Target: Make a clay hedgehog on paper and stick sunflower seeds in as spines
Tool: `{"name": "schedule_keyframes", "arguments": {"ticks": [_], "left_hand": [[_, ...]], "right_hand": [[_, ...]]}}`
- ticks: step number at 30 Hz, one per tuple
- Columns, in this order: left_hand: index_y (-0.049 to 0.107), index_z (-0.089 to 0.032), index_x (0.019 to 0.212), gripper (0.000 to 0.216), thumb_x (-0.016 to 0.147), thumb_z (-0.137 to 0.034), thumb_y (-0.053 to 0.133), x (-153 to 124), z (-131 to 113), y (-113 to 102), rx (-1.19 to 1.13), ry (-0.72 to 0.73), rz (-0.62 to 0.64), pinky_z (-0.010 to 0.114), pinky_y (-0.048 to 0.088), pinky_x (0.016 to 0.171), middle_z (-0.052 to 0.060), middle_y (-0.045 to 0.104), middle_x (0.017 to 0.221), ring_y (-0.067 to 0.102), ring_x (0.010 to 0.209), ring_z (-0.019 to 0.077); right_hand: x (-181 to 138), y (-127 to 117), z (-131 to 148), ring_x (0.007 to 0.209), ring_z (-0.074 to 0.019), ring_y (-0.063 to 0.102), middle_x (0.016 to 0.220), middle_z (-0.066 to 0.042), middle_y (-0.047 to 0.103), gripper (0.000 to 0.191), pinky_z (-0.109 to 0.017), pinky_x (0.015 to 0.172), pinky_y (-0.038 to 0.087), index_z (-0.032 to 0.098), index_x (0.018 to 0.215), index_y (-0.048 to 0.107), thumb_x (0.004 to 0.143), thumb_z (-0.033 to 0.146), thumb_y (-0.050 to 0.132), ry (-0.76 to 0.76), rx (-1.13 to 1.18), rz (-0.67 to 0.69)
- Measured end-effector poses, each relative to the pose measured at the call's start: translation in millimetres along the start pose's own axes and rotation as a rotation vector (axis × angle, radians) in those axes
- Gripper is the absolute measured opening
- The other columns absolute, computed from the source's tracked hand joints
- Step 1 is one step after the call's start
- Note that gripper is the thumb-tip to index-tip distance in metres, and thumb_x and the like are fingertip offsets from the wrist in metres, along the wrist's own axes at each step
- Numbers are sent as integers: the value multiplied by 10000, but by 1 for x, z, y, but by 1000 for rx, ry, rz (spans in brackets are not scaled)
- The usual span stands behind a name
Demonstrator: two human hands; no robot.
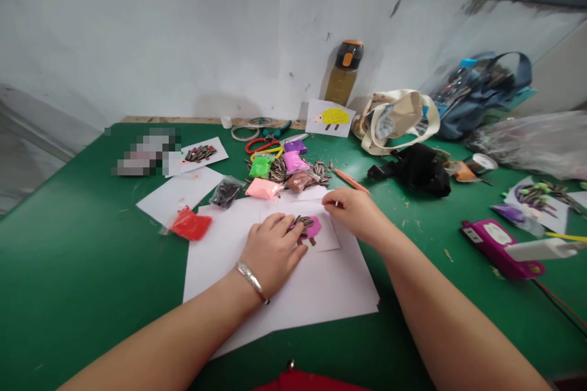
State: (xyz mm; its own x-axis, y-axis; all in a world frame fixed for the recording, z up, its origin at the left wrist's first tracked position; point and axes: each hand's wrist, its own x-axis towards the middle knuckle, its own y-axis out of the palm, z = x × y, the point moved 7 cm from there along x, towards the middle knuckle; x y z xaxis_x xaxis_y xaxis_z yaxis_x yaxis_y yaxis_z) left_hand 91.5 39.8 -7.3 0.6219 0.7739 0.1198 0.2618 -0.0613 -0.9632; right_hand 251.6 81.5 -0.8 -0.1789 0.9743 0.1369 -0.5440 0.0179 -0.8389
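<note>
My left hand (273, 250), with a silver bracelet at the wrist, lies with fingers outstretched over a small white card (328, 238). On that card is a purple clay shape (313, 227) with brown feet, partly covered by striped sunflower seeds (300, 226); my fingers hide its left part. My right hand (351, 211) is at the card's upper right, thumb and forefinger pinched together. What they hold, if anything, is too small to make out. Beneath the card are white paper sheets (284, 299). Beyond my hands lies a pile of sunflower seeds (277, 170).
Clay packets, including red (191, 223), black (227, 192) and green (261, 167), lie around the seeds. Scissors (261, 145) are behind them. A drink bottle (343, 76) stands by the wall near a hedgehog card (330, 118). At right is a magenta power strip (499, 247).
</note>
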Motion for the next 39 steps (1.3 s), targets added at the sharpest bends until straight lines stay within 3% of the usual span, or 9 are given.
{"name": "schedule_keyframes", "arguments": {"ticks": [8, 11, 15, 20, 24, 28, 32, 36, 39], "left_hand": [[540, -220, 1244, 391, 869, -329, 534, -1, 0, 0, -14, -3, 20, 438, 441, 911, 61, 573, 1271, 467, 1186, 273], [512, -219, 1272, 425, 862, -323, 544, -1, 0, -2, -20, -2, 27, 444, 438, 923, 62, 569, 1271, 465, 1190, 272], [508, -218, 1271, 422, 861, -314, 539, -2, 0, -4, -42, 8, 44, 438, 460, 885, 73, 562, 1270, 472, 1185, 274], [513, -204, 1261, 420, 858, -319, 538, -3, 5, -7, -116, 8, 19, 444, 449, 933, 93, 559, 1267, 496, 1156, 269], [532, -178, 1223, 389, 872, -344, 515, -2, 10, -8, -167, 11, -5, 445, 456, 935, 110, 587, 1214, 530, 1112, 265], [560, -178, 1173, 350, 869, -346, 522, -2, 13, -7, -185, 16, -30, 444, 463, 931, 105, 602, 1188, 537, 1106, 265], [574, -164, 1158, 342, 869, -340, 528, -1, 15, -6, -192, 21, -45, 460, 461, 936, 112, 606, 1184, 541, 1104, 271], [579, -161, 1161, 343, 868, -332, 531, -1, 17, -5, -198, 22, -43, 471, 458, 940, 115, 608, 1181, 545, 1100, 274], [572, -165, 1173, 350, 865, -327, 536, -1, 16, -5, -194, 21, -32, 470, 459, 937, 116, 603, 1184, 543, 1101, 275]], "right_hand": [[1, -4, -5, 817, -175, 625, 828, -20, 694, 210, -268, 756, 442, 204, 772, 698, 779, 117, 507, 6, -10, -14], [5, -6, -12, 1010, -203, 614, 850, -15, 711, 236, -262, 793, 443, 217, 769, 701, 782, 106, 493, 72, -49, -54], [16, -6, -22, 1257, -200, 466, 918, -19, 716, 273, -256, 848, 432, 235, 769, 700, 798, 102, 463, 150, -120, -77], [34, 3, -24, 1141, -225, 538, 952, -80, 685, 265, -285, 872, 414, 201, 896, 704, 830, 151, 453, 151, -258, -59], [41, 11, -25, 967, -217, 580, 895, -82, 651, 246, -290, 824, 413, 183, 864, 699, 831, 160, 456, 140, -277, -46], [39, 14, -24, 944, -210, 553, 891, -84, 621, 246, -282, 806, 402, 178, 839, 681, 859, 169, 435, 119, -281, -56], [29, 3, -20, 922, -203, 550, 941, -92, 617, 250, -271, 768, 400, 188, 897, 647, 891, 178, 397, 138, -276, -151], [21, -8, -10, 883, -206, 568, 908, -81, 639, 228, -283, 768, 402, 203, 923, 630, 906, 219, 403, 119, -260, -116], [9, -21, 6, 920, -213, 582, 956, -85, 655, 235, -293, 783, 410, 193, 1023, 619, 893, 198, 422, 78, -229, -176]]}}
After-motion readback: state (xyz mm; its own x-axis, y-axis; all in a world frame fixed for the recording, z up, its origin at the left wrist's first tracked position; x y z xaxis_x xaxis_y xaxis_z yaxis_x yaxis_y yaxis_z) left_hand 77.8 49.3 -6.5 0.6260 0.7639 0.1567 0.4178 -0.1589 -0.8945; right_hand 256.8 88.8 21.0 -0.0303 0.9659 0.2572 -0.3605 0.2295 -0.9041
